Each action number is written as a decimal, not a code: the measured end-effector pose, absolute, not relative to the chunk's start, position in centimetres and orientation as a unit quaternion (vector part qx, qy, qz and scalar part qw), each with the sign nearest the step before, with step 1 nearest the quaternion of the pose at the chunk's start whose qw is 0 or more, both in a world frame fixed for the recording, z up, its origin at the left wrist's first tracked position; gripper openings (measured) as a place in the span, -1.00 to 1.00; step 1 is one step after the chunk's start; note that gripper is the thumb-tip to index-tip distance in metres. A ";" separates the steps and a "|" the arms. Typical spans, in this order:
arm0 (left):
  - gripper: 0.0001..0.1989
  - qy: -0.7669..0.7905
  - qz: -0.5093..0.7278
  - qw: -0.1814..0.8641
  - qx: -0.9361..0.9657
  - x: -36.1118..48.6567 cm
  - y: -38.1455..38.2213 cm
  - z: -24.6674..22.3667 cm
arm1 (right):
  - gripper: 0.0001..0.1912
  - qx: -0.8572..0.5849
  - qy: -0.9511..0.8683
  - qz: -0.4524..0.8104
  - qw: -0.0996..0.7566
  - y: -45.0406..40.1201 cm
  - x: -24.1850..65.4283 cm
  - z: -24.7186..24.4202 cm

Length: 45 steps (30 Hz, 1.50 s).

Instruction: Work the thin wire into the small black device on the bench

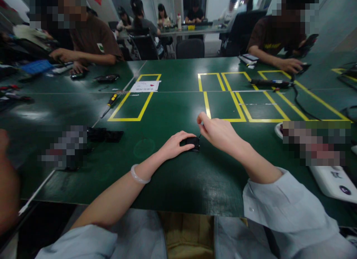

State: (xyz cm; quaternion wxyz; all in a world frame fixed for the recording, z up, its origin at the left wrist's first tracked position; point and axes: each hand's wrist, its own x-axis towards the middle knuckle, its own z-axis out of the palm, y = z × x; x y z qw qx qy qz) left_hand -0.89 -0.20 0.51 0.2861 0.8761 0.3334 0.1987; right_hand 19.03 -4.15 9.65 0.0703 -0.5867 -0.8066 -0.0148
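Observation:
A small black box-like part (193, 143) lies on the green tabletop in front of me. My left hand (178, 143) is closed around its left side, with the thumb along the near edge and the fingers over the far edge. Just to the right and above it, my right hand (216, 130) is pinched, palm down. From its fingertips a thin dark piece (200, 136) reaches down to the box's right edge. Whether that is a wire or a slim tool is too small to tell.
Yellow tape outlines (141, 115) mark the table beyond my hands. A yellow-black screwdriver (112, 99) and black parts (104, 135) lie left, a white phone-like object (330, 184) right. An electric screwdriver (270, 83) with a cord lies far right. Co-workers sit across the table.

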 end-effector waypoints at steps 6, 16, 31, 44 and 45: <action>-0.59 0.333 0.201 0.289 0.875 -0.9 -0.2 0.3 | -0.74 -0.583 -0.808 -0.008 0.087 -4.2 19.1 9.7; -0.59 0.337 0.195 0.290 0.874 -0.9 -0.2 0.5 | -0.71 -0.588 -0.806 -0.016 0.059 -4.1 19.0 9.9; -0.60 0.332 0.196 0.288 0.877 -0.9 -0.3 0.5 | -0.72 -0.584 -0.810 -0.011 0.060 -4.1 19.2 9.6; -0.59 0.337 0.204 0.286 0.874 -0.9 -0.2 0.3 | -0.71 -0.578 -0.812 0.001 0.078 -4.3 19.0 9.9; -0.59 0.338 0.203 0.287 0.873 -0.9 -0.2 0.3 | -0.70 -0.578 -0.813 0.001 0.073 -4.3 19.0 9.9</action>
